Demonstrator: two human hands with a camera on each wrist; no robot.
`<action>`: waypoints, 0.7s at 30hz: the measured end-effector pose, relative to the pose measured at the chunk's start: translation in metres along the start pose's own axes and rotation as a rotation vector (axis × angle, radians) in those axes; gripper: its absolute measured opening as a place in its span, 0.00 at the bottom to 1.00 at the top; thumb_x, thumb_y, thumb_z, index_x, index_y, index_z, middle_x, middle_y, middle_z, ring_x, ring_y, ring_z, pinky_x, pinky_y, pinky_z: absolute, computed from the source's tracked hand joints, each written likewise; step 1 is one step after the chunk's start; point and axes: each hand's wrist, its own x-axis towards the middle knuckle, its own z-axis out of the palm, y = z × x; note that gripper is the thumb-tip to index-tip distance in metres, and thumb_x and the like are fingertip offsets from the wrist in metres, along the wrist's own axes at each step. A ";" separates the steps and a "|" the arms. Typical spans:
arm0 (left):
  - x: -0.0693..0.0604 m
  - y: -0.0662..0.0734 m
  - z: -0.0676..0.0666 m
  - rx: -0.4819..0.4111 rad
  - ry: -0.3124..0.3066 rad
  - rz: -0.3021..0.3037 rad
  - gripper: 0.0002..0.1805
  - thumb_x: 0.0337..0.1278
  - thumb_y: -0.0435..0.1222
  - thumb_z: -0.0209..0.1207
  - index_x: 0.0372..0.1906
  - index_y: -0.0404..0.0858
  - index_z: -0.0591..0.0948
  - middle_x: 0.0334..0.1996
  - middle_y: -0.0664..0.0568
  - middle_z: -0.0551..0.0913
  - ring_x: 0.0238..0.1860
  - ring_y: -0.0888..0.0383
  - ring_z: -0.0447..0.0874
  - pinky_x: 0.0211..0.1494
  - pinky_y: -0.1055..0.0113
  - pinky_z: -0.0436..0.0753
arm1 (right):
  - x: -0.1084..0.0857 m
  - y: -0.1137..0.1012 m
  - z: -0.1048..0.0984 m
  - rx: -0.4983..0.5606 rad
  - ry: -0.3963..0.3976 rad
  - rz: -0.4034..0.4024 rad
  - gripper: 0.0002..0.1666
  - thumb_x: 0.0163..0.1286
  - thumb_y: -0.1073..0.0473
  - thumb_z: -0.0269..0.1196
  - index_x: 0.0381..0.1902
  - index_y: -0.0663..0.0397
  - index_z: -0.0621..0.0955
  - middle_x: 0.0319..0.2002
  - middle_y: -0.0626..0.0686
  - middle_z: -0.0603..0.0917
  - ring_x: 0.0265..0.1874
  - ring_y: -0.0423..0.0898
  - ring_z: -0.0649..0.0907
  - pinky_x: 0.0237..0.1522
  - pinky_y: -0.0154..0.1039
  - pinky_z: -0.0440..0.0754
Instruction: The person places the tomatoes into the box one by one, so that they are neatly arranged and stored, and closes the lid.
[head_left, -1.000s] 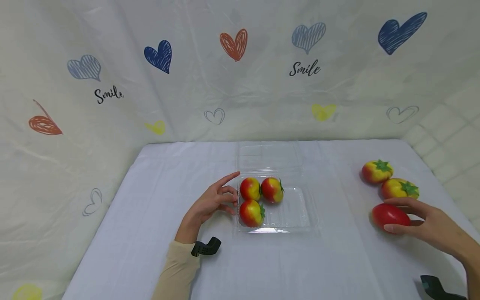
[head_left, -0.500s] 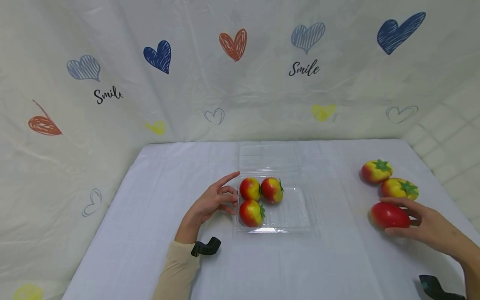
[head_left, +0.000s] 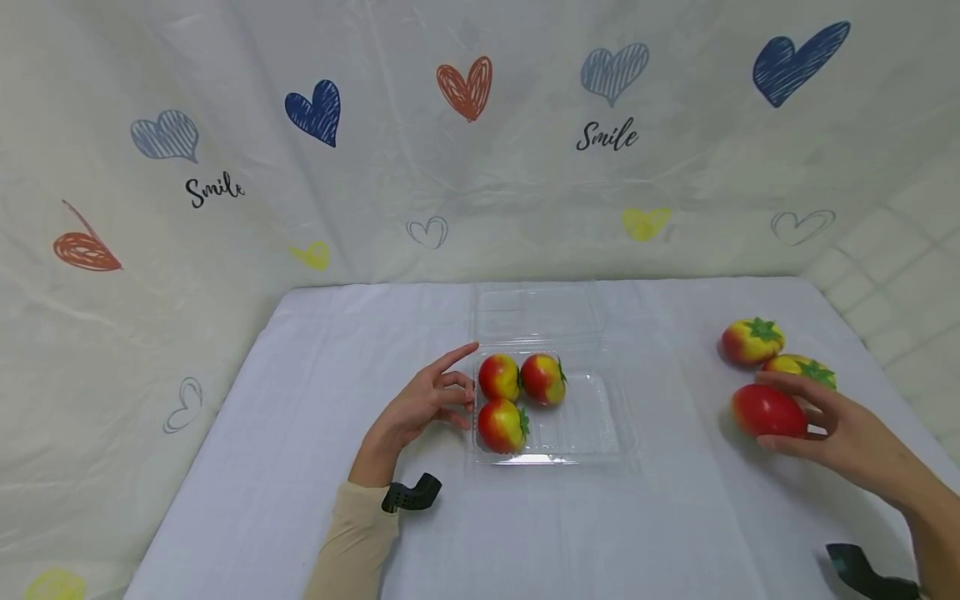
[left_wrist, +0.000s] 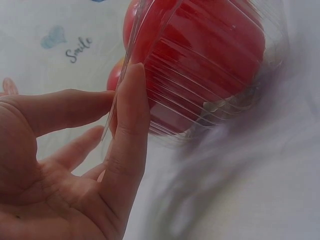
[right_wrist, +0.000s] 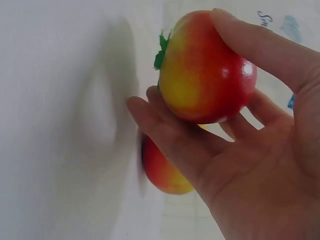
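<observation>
My right hand (head_left: 843, 429) grips a red-and-yellow toy fruit (head_left: 768, 410) with a green leafy cap. In the right wrist view the thumb lies over the held toy fruit (right_wrist: 207, 70), which looks lifted off the cloth. My left hand (head_left: 427, 404) is at the left side of a clear plastic clamshell box (head_left: 581, 425). Fingers of the left hand pinch the rim of the clear box (left_wrist: 200, 70) from both sides in the left wrist view. Three similar toy fruits (head_left: 500, 377) sit in the box's left and back part.
Two more toy fruits (head_left: 752, 342) lie at the back right, one partly hidden behind my right hand. The box's lid (head_left: 536, 312) lies open toward the back. A white cloth covers the table (head_left: 637, 533); a printed curtain (head_left: 525, 167) hangs behind.
My right hand has raised the toy fruit and moved it slightly left and away from me. The left hand and the box stay in place.
</observation>
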 end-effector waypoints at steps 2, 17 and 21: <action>0.000 0.000 0.000 -0.009 -0.002 -0.001 0.41 0.71 0.28 0.58 0.83 0.53 0.59 0.36 0.51 0.79 0.33 0.57 0.81 0.37 0.62 0.92 | 0.002 -0.003 0.002 0.008 0.022 -0.014 0.59 0.62 0.46 0.77 0.80 0.59 0.59 0.74 0.75 0.57 0.61 0.79 0.64 0.40 0.52 0.91; 0.001 0.000 -0.001 -0.016 -0.004 0.001 0.40 0.71 0.28 0.57 0.83 0.53 0.59 0.36 0.51 0.79 0.33 0.57 0.81 0.37 0.61 0.92 | 0.008 -0.018 0.007 0.060 0.063 -0.078 0.50 0.63 0.51 0.76 0.76 0.54 0.64 0.72 0.69 0.62 0.61 0.75 0.66 0.32 0.27 0.81; 0.001 0.000 -0.001 -0.018 -0.006 0.002 0.40 0.71 0.28 0.57 0.83 0.53 0.59 0.36 0.51 0.79 0.33 0.57 0.81 0.37 0.61 0.92 | 0.009 -0.018 0.009 0.084 0.060 -0.114 0.46 0.63 0.54 0.76 0.75 0.48 0.67 0.66 0.54 0.66 0.58 0.46 0.71 0.34 0.29 0.85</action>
